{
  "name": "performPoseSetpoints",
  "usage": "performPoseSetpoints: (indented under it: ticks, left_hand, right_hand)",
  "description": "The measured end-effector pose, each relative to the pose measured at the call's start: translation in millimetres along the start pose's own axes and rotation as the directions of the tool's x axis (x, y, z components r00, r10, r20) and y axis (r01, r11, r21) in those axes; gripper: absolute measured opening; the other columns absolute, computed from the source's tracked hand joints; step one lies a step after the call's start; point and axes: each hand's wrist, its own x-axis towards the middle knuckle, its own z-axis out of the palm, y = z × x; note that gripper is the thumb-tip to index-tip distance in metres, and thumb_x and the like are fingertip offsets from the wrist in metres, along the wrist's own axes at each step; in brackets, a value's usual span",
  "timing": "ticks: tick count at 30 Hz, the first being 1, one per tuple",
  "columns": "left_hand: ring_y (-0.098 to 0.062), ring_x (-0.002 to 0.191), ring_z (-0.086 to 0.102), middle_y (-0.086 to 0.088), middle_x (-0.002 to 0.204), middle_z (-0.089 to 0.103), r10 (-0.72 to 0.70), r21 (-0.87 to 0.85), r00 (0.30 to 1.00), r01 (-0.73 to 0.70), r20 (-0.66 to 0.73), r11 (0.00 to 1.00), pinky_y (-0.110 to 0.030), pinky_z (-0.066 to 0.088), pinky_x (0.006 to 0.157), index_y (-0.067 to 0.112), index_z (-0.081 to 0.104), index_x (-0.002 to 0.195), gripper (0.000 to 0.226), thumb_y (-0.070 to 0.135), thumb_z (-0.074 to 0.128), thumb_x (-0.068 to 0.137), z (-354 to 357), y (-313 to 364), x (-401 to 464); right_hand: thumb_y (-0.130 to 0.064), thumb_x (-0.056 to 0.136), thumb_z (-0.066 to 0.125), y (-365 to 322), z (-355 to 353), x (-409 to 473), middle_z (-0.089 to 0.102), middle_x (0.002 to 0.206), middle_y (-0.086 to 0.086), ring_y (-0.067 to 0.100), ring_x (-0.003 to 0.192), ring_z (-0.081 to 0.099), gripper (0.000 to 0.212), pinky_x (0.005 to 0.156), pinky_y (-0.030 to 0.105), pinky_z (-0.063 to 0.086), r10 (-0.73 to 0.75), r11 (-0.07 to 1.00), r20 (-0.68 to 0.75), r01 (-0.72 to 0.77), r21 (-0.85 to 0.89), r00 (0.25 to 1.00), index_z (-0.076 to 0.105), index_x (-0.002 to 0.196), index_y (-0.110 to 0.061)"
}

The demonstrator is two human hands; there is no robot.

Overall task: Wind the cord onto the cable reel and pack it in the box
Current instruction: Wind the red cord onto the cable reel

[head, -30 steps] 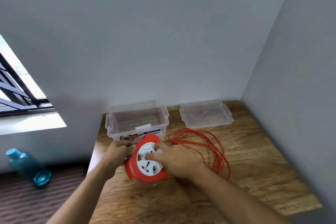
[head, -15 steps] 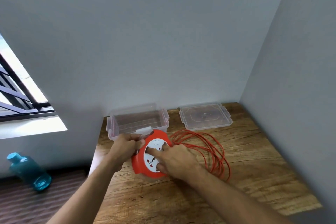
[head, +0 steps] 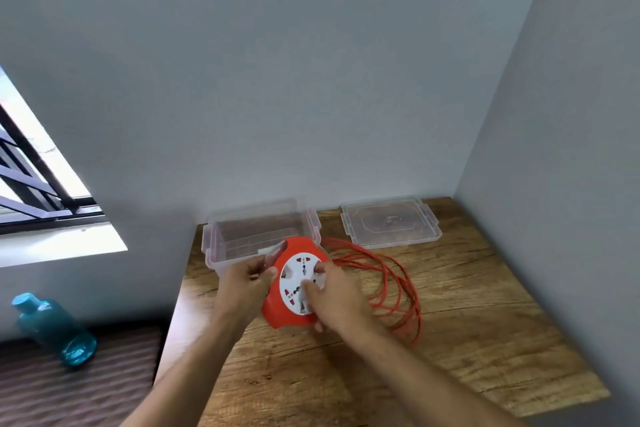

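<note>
A: Left to right. Bottle (head: 52, 329) on the floor, off the table (head: 467, 340), irrelevant. Our left hand (head: 247, 282) is closed around the reel's (head: 277, 305) left edge, holding it tilted with the socket face toward us.

B: Right hand (head: 332, 295)?

A: Fingers curled onto the white socket disc, looks like a turning grip. Can't tell how firm.

B: Cord (head: 391, 281)?

A: Loose loops flat on the table, to the right of the reel, feeding in from its upper right. Right hand is nearer.

B: Obstacles?

A: Open box (head: 221, 253) just behind the reel, touching or nearly. Lid (head: 391, 222) behind the cord, apart. We'd watch for loops snagging while winding.
</note>
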Motion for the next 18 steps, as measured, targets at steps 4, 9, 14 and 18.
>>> performPoseSetpoints:
  ticks: [4,9,14,18]
  left_hand:
    - [-0.019,0.072,0.08,0.007,0.076,0.083,-0.102,-0.036,0.993,0.104,0.053,0.994,-0.031,0.062,0.061,0.028,0.076,0.092,0.016,0.018,0.065,0.098,-8,0,5]
    - [-0.025,0.076,0.079,-0.001,0.073,0.082,-0.163,0.054,0.974,0.157,0.159,0.986,-0.032,0.062,0.063,0.019,0.078,0.09,0.016,0.013,0.065,0.098,-17,15,17]
    - [-0.021,0.077,0.077,-0.002,0.072,0.082,-0.189,0.174,0.945,0.145,0.266,0.974,-0.027,0.059,0.061,0.019,0.079,0.087,0.018,0.012,0.066,0.097,-21,33,25]
    - [-0.017,0.074,0.079,0.004,0.072,0.082,-0.173,0.204,0.94,0.114,0.295,0.972,-0.025,0.059,0.059,0.024,0.079,0.082,0.022,0.017,0.066,0.097,-17,45,27]
  right_hand:
    - [-0.032,0.092,0.061,19,-36,11,0.058,0.136,0.009,0.032,0.09,0.069,0.06,0.07,0.04,0.057,-0.595,0.518,0.272,0.62,-0.59,0.756,0.035,0.145,-0.039]
    - [-0.02,0.094,0.064,22,-49,13,0.033,0.156,0.018,0.035,0.078,0.067,0.064,0.054,0.038,0.055,-0.611,0.101,0.646,0.854,-0.51,0.458,0.034,0.142,-0.05]
    - [-0.01,0.085,0.072,12,-58,22,0.035,0.154,0.017,0.034,0.066,0.065,0.069,0.042,0.031,0.048,-0.602,-0.112,0.744,0.892,-0.437,0.289,0.043,0.14,-0.042]
    - [-0.018,0.084,0.075,5,-57,28,0.04,0.148,0.017,0.033,0.061,0.064,0.07,0.043,0.031,0.043,-0.57,-0.179,0.767,0.867,-0.465,0.294,0.043,0.139,-0.045]
